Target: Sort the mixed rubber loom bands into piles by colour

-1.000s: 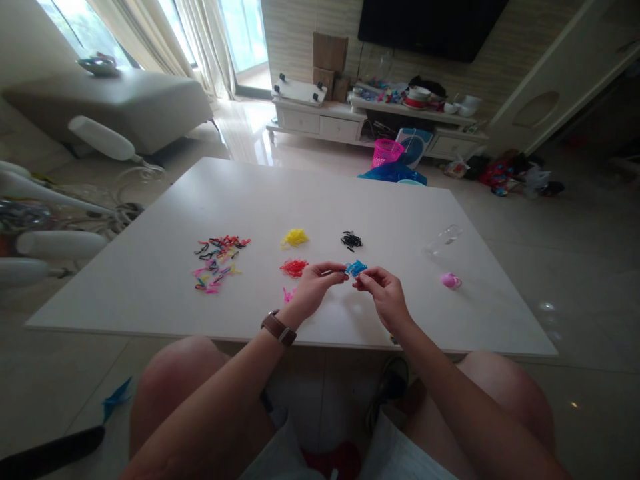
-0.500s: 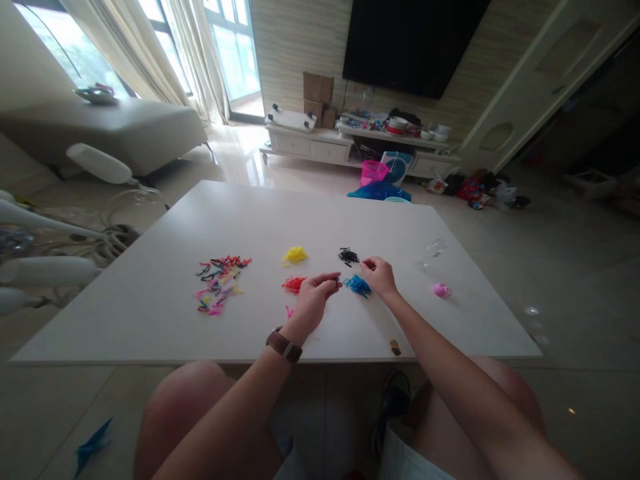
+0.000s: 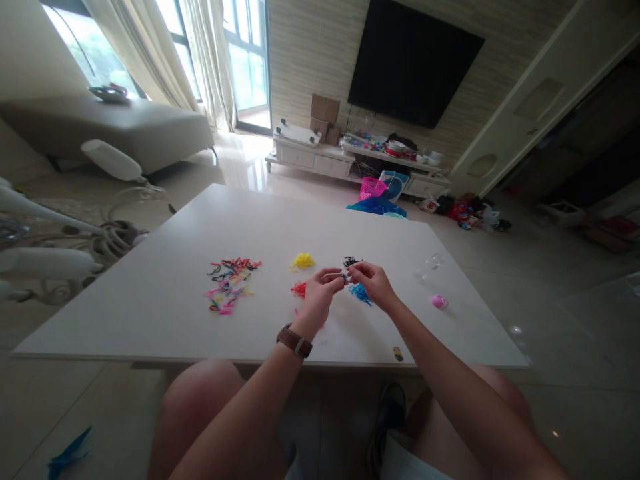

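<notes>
Beside the blue pile (image 3: 362, 295), a small dark piece (image 3: 345, 277) is pinched by the left hand (image 3: 323, 293); the right hand (image 3: 376, 284) is narrowed there, its grip unclear. Colours are partly grouped; left of that pile, mixed bands (image 3: 227, 289) are not yet separated.

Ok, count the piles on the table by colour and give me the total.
Mixed pile: 1
Yellow pile: 1
Red pile: 1
Black pile: 1
Blue pile: 1
Pink pile, mostly hidden by the left hand: 1
Total: 6
</notes>
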Tool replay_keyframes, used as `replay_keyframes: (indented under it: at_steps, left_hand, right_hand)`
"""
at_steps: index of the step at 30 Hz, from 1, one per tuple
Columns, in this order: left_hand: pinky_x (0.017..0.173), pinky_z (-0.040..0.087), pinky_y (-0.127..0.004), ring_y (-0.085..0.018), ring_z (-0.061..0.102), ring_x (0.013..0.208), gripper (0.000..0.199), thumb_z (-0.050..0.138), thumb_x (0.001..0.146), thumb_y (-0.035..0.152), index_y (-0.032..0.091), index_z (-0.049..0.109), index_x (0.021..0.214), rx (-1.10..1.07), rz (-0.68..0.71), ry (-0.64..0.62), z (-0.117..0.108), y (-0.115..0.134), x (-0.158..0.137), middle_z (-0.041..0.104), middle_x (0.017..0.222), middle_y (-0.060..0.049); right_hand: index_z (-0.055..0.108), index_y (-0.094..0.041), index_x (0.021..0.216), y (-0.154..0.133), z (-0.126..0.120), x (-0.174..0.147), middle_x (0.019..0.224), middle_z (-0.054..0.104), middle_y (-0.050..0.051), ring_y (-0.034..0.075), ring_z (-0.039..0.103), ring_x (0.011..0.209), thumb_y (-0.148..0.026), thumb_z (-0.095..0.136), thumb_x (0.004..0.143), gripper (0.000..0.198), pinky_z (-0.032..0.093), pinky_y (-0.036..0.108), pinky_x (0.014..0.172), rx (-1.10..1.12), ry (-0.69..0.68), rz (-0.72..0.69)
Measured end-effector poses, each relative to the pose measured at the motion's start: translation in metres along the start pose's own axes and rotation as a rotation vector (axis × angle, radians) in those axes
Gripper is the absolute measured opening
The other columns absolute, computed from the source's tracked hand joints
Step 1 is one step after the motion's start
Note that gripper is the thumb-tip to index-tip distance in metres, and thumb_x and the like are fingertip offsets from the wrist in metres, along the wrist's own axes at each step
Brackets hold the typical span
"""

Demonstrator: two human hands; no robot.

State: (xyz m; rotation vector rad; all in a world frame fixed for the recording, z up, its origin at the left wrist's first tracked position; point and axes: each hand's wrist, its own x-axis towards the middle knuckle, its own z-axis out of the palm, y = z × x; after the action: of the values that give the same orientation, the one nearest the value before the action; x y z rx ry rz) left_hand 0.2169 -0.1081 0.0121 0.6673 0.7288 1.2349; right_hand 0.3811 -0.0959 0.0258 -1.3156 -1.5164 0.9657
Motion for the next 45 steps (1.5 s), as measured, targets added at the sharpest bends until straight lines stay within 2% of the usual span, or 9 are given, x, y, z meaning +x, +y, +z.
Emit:
replay_keyframes:
  at_steps: [3, 7, 12, 21, 27, 35, 40, 45]
  left_hand:
    - [0.080, 0.051, -0.031, -0.016, 0.068, 0.079, 0.023, 0.076, 0.064, 0.016, 0.015, 0.069, 0.086, 0.114, 0.062, -0.011, 0.000, 0.001, -0.001, 0.075, 0.081, -0.006]
    - [0.075, 0.052, -0.031, -0.017, 0.067, 0.075, 0.014, 0.075, 0.065, 0.017, 0.016, 0.069, 0.077, 0.252, 0.149, -0.012, -0.001, 0.004, -0.002, 0.073, 0.076, -0.004]
    - [0.074, 0.052, -0.031, -0.017, 0.067, 0.074, 0.011, 0.075, 0.066, 0.017, 0.017, 0.071, 0.076, 0.310, 0.132, -0.045, -0.002, 0.005, -0.003, 0.073, 0.074, -0.004]
    - [0.078, 0.051, -0.032, -0.018, 0.067, 0.077, 0.015, 0.079, 0.067, 0.025, 0.017, 0.075, 0.079, 0.253, 0.059, -0.057, 0.000, 0.005, -0.006, 0.073, 0.075, -0.005]
    - [0.082, 0.052, -0.032, -0.017, 0.067, 0.082, 0.017, 0.077, 0.067, 0.021, 0.016, 0.077, 0.083, 0.210, 0.045, -0.081, -0.001, 0.002, -0.004, 0.075, 0.084, -0.006]
    - [0.083, 0.053, -0.035, -0.018, 0.068, 0.079, 0.016, 0.078, 0.066, 0.022, 0.015, 0.076, 0.081, 0.196, 0.025, -0.039, -0.002, 0.003, -0.003, 0.074, 0.079, -0.007]
    - [0.080, 0.053, -0.034, -0.017, 0.068, 0.077, 0.013, 0.077, 0.065, 0.022, 0.016, 0.075, 0.077, 0.253, 0.087, 0.047, -0.007, 0.005, 0.005, 0.074, 0.079, -0.006]
    - [0.078, 0.054, -0.033, -0.017, 0.068, 0.072, 0.016, 0.077, 0.065, 0.025, 0.016, 0.075, 0.078, 0.232, 0.088, 0.059, -0.011, 0.013, 0.009, 0.072, 0.073, -0.005]
  right_hand:
    - [0.075, -0.018, 0.098, -0.014, 0.005, -0.013, 0.090, 0.076, 0.005, 0.018, 0.069, 0.082, -0.043, 0.080, 0.074, 0.034, 0.055, 0.032, 0.076, 0.063, -0.069, 0.000]
    - [0.077, -0.018, 0.091, -0.019, 0.005, -0.019, 0.082, 0.076, 0.004, 0.018, 0.069, 0.077, -0.042, 0.081, 0.073, 0.030, 0.056, 0.033, 0.075, 0.042, -0.047, -0.007]
    - [0.077, -0.017, 0.091, -0.021, 0.003, -0.022, 0.081, 0.076, 0.005, 0.019, 0.070, 0.076, -0.039, 0.079, 0.075, 0.027, 0.056, 0.033, 0.073, -0.001, -0.041, -0.026]
    - [0.074, -0.019, 0.084, -0.022, 0.008, -0.027, 0.079, 0.074, 0.003, 0.019, 0.069, 0.073, -0.030, 0.069, 0.079, 0.013, 0.054, 0.031, 0.070, -0.204, 0.086, -0.122]
    - [0.066, -0.020, 0.081, -0.022, 0.012, -0.029, 0.071, 0.070, 0.000, 0.017, 0.065, 0.067, -0.029, 0.063, 0.082, 0.010, 0.051, 0.029, 0.064, -0.201, 0.113, -0.094]
    - [0.064, -0.020, 0.080, -0.016, 0.013, -0.031, 0.069, 0.070, 0.001, 0.018, 0.069, 0.066, -0.031, 0.061, 0.080, 0.011, 0.054, 0.029, 0.064, -0.159, 0.139, -0.004]
    - [0.063, -0.021, 0.077, 0.012, -0.003, -0.013, 0.068, 0.069, 0.000, 0.018, 0.070, 0.064, -0.031, 0.061, 0.077, 0.010, 0.054, 0.028, 0.061, -0.228, 0.224, 0.054]
    - [0.065, -0.019, 0.074, 0.042, -0.025, 0.037, 0.065, 0.069, 0.001, 0.017, 0.067, 0.060, -0.023, 0.060, 0.071, 0.007, 0.053, 0.028, 0.063, -0.429, 0.267, 0.137]
